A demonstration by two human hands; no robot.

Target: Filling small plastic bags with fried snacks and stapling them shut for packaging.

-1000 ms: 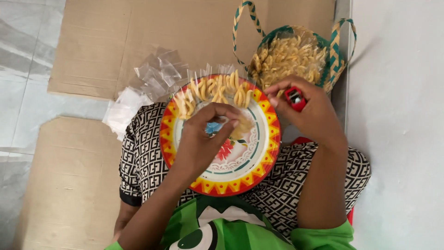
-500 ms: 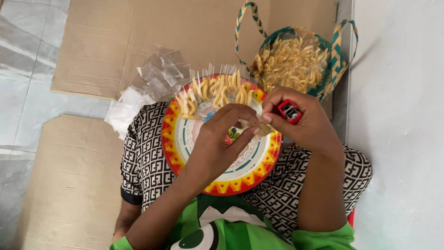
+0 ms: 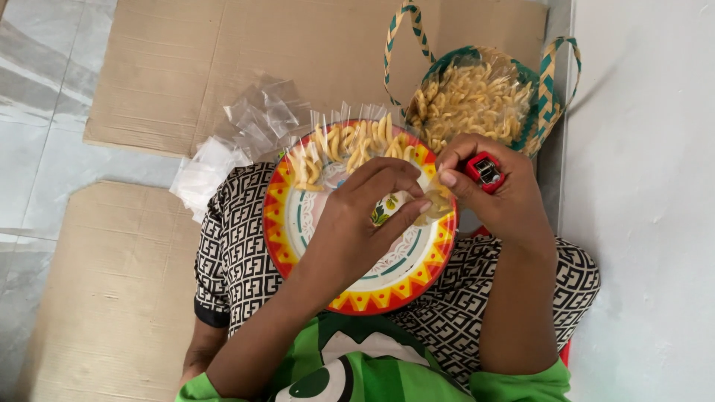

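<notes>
Together, both hands' fingers (image 3: 417,212) pinch a small clear packet (image 3: 432,210) between them.

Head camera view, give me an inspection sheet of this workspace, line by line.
Surface: round patterned plate on the person's lap; cardboard sheets on the floor.
Job's things: small clear packet pinched between both hands; curled yellow snacks along the plate's far edge.
Clutter: empty clear bags; woven basket full of the same snacks.
Grippers: left hand pinches the packet; right hand also holds a red lighter.
Cables: nothing seen.
Surroundings: pale wall on the right.
</notes>
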